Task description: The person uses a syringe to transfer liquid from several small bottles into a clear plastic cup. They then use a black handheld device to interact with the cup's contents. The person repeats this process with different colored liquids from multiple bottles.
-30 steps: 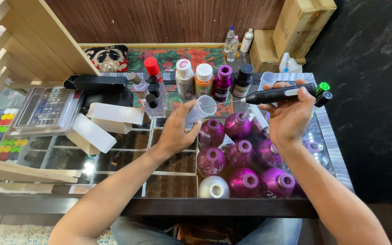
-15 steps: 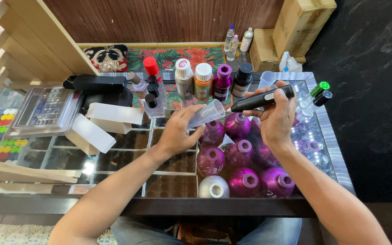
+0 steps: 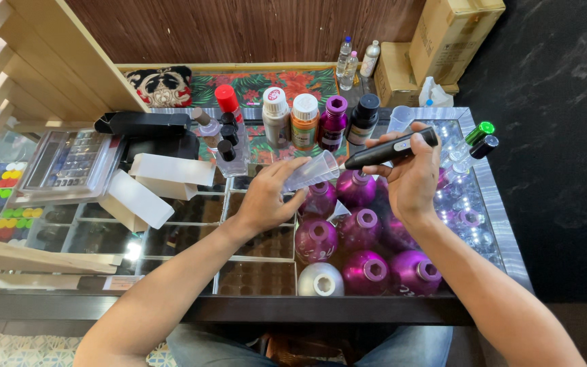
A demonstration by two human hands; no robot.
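Head view: clear cup [image 3: 312,170] in left hand [image 3: 266,197], black wand [image 3: 394,149] in right hand [image 3: 412,178].

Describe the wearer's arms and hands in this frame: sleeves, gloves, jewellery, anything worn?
Both forearms are bare right up to the bottom edge of the picture, with no sleeves in view. The left hand and right hand are bare: no gloves. No watch, bracelet or strap shows on either wrist, and no ring is visible on the fingers that show. No markings can be made out.

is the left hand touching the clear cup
Touching: the head view shows the left hand with fingers wrapped around the clear cup.
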